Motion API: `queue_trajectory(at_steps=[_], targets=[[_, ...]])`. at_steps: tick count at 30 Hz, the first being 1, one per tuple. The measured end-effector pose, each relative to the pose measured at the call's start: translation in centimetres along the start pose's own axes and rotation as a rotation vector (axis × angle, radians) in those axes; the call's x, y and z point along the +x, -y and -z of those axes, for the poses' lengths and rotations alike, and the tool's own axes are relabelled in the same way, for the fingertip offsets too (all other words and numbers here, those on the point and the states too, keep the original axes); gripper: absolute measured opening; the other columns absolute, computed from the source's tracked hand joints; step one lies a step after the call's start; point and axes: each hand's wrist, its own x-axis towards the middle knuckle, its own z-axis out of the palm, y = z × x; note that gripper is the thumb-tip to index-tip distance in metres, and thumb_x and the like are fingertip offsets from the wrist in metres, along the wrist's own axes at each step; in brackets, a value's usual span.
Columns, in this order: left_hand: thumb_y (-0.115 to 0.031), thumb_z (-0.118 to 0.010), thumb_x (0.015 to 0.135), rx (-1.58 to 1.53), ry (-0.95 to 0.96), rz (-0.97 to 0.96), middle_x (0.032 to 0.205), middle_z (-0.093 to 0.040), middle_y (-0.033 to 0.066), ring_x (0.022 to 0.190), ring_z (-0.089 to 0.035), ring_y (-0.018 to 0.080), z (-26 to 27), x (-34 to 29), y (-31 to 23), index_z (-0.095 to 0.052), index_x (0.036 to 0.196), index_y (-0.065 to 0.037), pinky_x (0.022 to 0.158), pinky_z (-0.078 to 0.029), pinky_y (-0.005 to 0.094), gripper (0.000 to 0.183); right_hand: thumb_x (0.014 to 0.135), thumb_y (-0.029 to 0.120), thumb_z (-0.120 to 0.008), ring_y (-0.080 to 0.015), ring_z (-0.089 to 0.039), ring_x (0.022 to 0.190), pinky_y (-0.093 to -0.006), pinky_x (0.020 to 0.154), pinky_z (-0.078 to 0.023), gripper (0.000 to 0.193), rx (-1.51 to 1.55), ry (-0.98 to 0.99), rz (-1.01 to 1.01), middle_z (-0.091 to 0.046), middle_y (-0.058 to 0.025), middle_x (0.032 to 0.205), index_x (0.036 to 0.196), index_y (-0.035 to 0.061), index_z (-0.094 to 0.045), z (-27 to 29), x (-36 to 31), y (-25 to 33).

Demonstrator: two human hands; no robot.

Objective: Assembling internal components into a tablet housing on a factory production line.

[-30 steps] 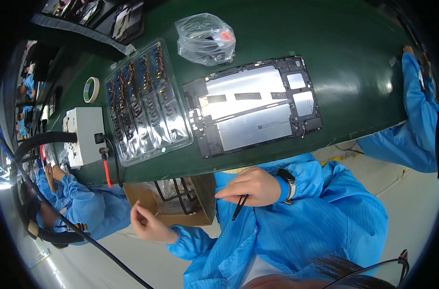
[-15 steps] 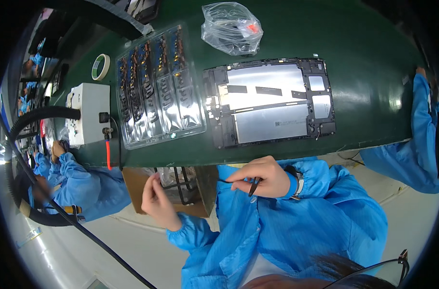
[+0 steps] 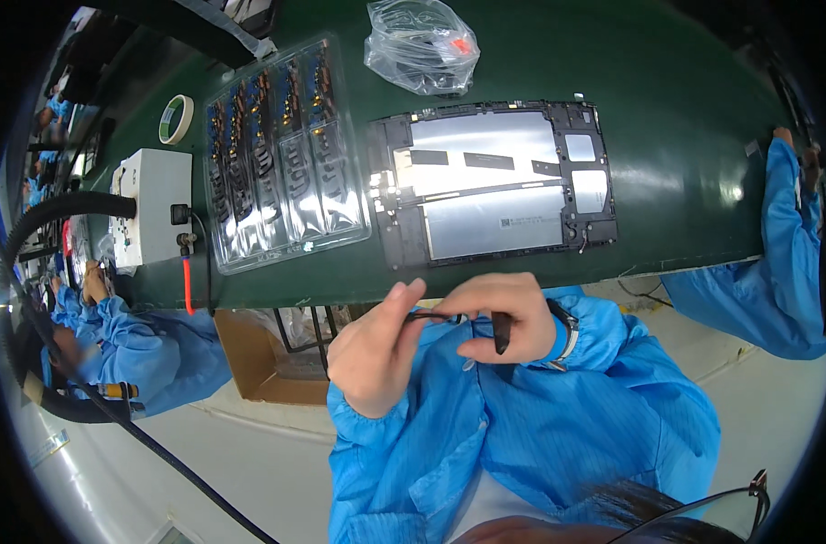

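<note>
In front of the bench edge, my two hands are close together. A thin dark strip [image 3: 428,315], probably a small flex cable, spans the gap between them. The thumb and fingers of my left hand [image 3: 374,352] are pinched at its left end. My right hand [image 3: 520,313] has its fingertips at the other end. A slim black tool [image 3: 501,333], its kind unclear, sticks out of the right hand's curled fingers. Just beyond lies an opened tablet-like device [image 3: 494,222], with silver plates and a black frame, on the green bench.
Left of the device sits a clear plastic tray [image 3: 295,240] of small circuit parts. A plastic bag [image 3: 422,54], a tape roll [image 3: 176,120] and a white box [image 3: 163,199] with a black hose [image 3: 68,208] stand around it. A cardboard box [image 3: 259,363] is below the bench edge. Co-workers sit on both sides.
My left hand has moved right and up to meet the right hand, and its fingers now pinch the thin dark strip. The whole view has shifted slightly.
</note>
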Motion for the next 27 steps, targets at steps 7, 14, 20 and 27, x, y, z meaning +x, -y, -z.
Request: queue_trajectory(at_steps=[7,14,20,27], targets=[[0.011,-0.067,0.063,0.012,0.016,-0.26,0.087,-0.065,0.0153,0.073,-0.066,0.0228,-1.1,1.9,-1.4,-0.058,0.104,0.005,0.061,-0.053,0.0257,0.043,0.066,0.005,-0.072,-0.0263,-0.062,0.07,-0.0319,0.062,-0.048,0.019,-0.179,-0.162,0.246,-0.063,-0.012,0.078,0.083,0.0005,-0.064,1.2,1.0,1.5],[0.01,-0.067,0.065,-0.088,-0.029,-0.162,0.086,-0.065,0.016,0.073,-0.066,0.0218,-1.9,1.9,-1.0,-0.059,0.103,0.003,0.062,-0.053,0.0251,0.04,0.065,0.0,-0.07,-0.0256,-0.062,0.07,-0.0313,0.061,-0.048,0.018,-0.207,-0.203,0.21,-0.063,-0.0115,0.077,0.083,0.0011,-0.064,0.9,1.0,1.6],[0.012,-0.066,0.066,-0.52,-0.195,0.211,0.099,-0.061,0.0197,0.085,-0.063,0.0234,-2.8,1.2,-1.5,-0.058,0.091,0.004,0.063,-0.052,0.0273,0.027,0.064,-0.005,-0.069,-0.0241,-0.063,0.069,-0.0306,0.06,-0.049,0.02,-0.133,-0.305,0.255,-0.063,-0.0105,0.074,0.082,0.0011,-0.065,-0.2,0.9,0.9],[0.01,-0.067,0.063,-0.143,-0.229,0.0,0.086,-0.064,0.0156,0.076,-0.064,0.0235,-3.2,1.6,-1.3,-0.062,0.081,0.002,0.067,-0.05,0.0275,0.02,0.063,-0.004,-0.07,-0.0243,-0.063,0.069,-0.03,0.06,-0.049,0.021,-0.19,-0.323,0.306,-0.063,-0.0113,0.074,0.082,0.0009,-0.065,-0.5,0.8,0.9]])
